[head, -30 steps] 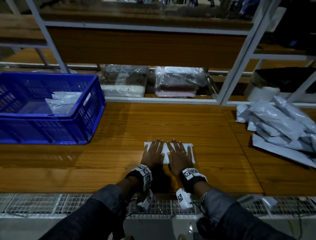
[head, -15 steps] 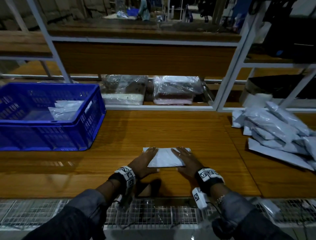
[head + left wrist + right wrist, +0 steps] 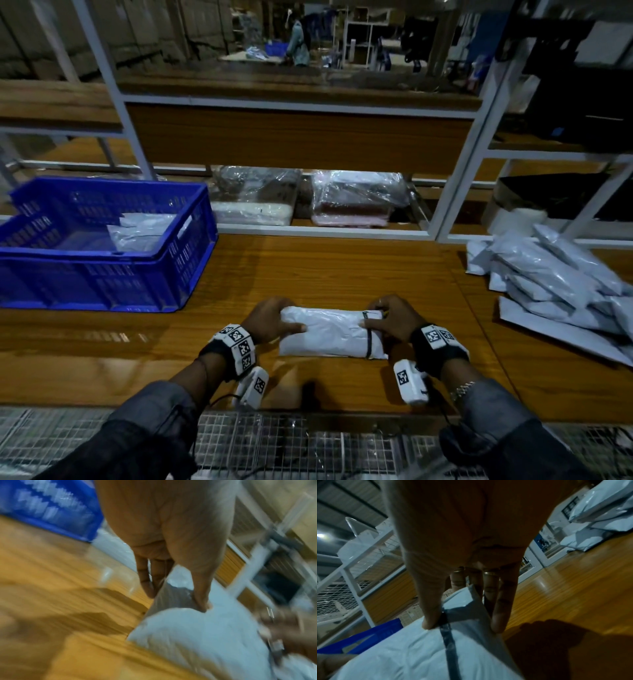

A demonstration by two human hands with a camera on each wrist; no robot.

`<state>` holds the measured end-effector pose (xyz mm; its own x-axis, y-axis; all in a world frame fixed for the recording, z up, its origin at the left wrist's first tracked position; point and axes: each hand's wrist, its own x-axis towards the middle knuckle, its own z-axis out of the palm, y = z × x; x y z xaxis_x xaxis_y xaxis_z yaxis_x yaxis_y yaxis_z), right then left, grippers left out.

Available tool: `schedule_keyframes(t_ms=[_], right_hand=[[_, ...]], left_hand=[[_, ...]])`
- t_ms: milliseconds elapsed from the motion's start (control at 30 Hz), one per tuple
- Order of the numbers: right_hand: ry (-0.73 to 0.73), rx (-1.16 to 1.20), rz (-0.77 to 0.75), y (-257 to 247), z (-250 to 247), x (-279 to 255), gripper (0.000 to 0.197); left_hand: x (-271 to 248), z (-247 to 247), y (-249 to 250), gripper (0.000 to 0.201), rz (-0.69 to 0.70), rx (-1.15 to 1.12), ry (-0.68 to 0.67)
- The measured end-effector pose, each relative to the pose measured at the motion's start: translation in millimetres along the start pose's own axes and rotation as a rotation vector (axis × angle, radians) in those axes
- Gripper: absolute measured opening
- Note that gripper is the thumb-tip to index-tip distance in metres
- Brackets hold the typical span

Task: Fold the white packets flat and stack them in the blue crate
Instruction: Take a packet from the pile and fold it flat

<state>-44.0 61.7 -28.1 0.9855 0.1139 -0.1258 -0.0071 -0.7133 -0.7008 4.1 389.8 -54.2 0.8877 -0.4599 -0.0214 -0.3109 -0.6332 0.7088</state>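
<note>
A folded white packet (image 3: 329, 334) with a dark strip near its right end is held just above the wooden table, near the front edge. My left hand (image 3: 274, 320) grips its left end, thumb on top and fingers behind (image 3: 147, 585). My right hand (image 3: 388, 320) pinches its right end (image 3: 462, 615) beside the dark strip (image 3: 448, 642). The blue crate (image 3: 102, 270) stands at the left of the table with folded white packets (image 3: 140, 233) inside. A heap of unfolded white packets (image 3: 561, 284) lies at the right.
The wooden table (image 3: 342, 267) stretches between crate and heap. Behind it a white-framed shelf (image 3: 455, 192) holds two plastic-wrapped bundles (image 3: 356, 198). A wire grid (image 3: 291, 445) runs along the table's front edge. A person (image 3: 298, 41) stands far back.
The hands, first flat on the packet pressing it, slid to its two ends and now grip and lift it. The head view has tilted up.
</note>
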Motion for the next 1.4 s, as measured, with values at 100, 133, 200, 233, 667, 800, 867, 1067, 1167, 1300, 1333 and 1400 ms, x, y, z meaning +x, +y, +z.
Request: schedule_keyframes(t_ms=[100, 133, 200, 233, 667, 800, 867, 1067, 1167, 1300, 1333, 1400], right_hand=[[-0.005, -0.013, 0.022, 9, 13, 4, 0.026], [0.011, -0.016, 0.036, 12, 18, 6, 0.026], [0.046, -0.073, 0.073, 16, 28, 9, 0.027], [0.073, -0.135, 0.081, 18, 33, 9, 0.03], [0.13, -0.401, -0.018, -5, 83, -15, 0.063], [-0.043, -0.426, -0.051, 7, 79, -24, 0.095], [-0.091, -0.444, -0.079, 9, 76, -24, 0.092], [-0.004, -0.457, -0.136, -7, 66, -24, 0.067], [0.019, -0.439, -0.124, -16, 54, -22, 0.05], [0.018, -0.445, -0.144, -30, 36, -15, 0.034], [-0.008, -0.436, -0.16, -33, 31, -12, 0.035], [-0.048, -0.426, -0.223, -44, 22, -5, 0.034]], left_hand=[[0, 12, -12, 0.038, -0.05, -0.024, 0.012], [-1, 17, -15, 0.042, -0.071, -0.003, 0.038], [-2, 26, -21, 0.053, -0.083, 0.098, 0.101], [-2, 30, -21, 0.057, -0.074, 0.158, 0.126], [-4, 69, -9, 0.092, 0.091, 0.469, 0.064], [-8, 67, -26, 0.101, 0.2, 0.454, -0.043], [-9, 62, -28, 0.093, 0.2, 0.424, -0.084], [-9, 50, -15, 0.067, 0.185, 0.448, -0.057], [-8, 34, -8, 0.053, 0.198, 0.46, -0.011], [-12, 3, 6, 0.031, 0.221, 0.336, -0.027], [-14, -6, 11, 0.028, 0.226, 0.31, -0.028], [-15, -26, 21, 0.03, 0.216, 0.275, -0.024]])
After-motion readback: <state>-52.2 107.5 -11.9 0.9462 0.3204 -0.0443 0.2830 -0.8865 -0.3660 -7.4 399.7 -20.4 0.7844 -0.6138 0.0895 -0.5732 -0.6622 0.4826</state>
